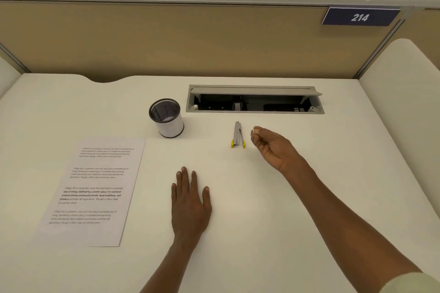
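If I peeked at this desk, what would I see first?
Most likely the two bare hands: the left hand lies flat on the white desk, and the right hand hovers with loosely curled fingers just right of a small silver-and-yellow stapler. Next comes the mesh cup farther back on the left, then the printed sheet left of the left hand.

Small stapler (pixel 237 135) on the white desk (pixel 250 197), right of centre.
It is slim, silver metal with a yellow end piece, lying lengthwise: yellow end near, narrow silver tip pointing far, touching nothing else.
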{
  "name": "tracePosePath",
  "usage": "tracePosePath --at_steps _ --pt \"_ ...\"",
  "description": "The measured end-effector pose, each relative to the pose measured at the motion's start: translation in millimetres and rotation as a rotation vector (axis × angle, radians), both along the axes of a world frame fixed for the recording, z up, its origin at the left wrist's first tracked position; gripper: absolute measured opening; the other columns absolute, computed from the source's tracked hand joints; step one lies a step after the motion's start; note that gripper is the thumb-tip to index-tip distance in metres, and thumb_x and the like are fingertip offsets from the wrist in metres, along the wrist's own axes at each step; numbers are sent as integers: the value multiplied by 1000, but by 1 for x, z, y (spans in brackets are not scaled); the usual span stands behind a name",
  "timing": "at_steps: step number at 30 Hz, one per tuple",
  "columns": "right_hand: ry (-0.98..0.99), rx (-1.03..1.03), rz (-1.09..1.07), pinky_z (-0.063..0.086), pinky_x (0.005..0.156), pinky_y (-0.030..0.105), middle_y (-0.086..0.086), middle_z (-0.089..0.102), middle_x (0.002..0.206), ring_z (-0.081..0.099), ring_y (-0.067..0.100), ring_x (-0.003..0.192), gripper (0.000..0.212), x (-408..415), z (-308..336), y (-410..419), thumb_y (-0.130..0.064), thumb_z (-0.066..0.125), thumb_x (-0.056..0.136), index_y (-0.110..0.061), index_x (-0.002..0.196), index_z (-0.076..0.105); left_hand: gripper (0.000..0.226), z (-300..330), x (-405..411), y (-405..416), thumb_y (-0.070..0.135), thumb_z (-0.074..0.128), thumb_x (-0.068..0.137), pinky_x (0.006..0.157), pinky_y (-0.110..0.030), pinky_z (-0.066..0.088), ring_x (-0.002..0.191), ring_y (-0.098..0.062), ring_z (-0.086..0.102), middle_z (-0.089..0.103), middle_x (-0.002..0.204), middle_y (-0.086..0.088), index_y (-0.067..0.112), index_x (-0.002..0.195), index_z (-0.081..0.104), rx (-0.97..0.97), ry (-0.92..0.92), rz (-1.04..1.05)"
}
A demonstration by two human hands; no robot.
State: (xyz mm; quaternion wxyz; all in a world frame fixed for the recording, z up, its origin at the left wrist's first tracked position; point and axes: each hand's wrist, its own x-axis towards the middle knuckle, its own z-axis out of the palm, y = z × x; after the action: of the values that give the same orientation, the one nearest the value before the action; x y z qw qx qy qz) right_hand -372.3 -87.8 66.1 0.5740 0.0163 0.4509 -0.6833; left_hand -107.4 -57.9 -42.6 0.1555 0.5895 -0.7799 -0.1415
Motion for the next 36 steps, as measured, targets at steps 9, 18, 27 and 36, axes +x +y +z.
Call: tracePosePath --at_steps 9,18,27,36 --pt "71 -88 258 57 61 17 14 68 78 68 18 69 6 84 45 -91 9 61 87 6 89 66 61 -4 1 -1 42 37 102 126 -41 15 156 -22 10 18 167 -10 11 154 36 -19 9 -4" --pt "524 -61 480 59 64 20 15 65 78 63 21 66 8 133 57 -167 16 64 80 8 77 64 62 -4 0 -1 44 31 103 126 -38 10 156 -21 9 16 168 -9 12 155 35 -24 5 -3" --pt "1408 60 826 57 60 25 15 70 77 71 26 71 16 146 61 -202 9 61 81 0 82 74 61 -2 -1 -1 42 36 103 124 -39 10 156 -22 9 16 168 -10 12 155 35 -14 3 5" --pt "1561 68 926 60 79 40 16 74 85 73 25 78 29 145 58 -208 14 58 76 -7 80 76 60 -4 -1 -1 41 37 103 124 -40 12 156 -23 9 17 167 -11 11 155 36 -25 -2 6"
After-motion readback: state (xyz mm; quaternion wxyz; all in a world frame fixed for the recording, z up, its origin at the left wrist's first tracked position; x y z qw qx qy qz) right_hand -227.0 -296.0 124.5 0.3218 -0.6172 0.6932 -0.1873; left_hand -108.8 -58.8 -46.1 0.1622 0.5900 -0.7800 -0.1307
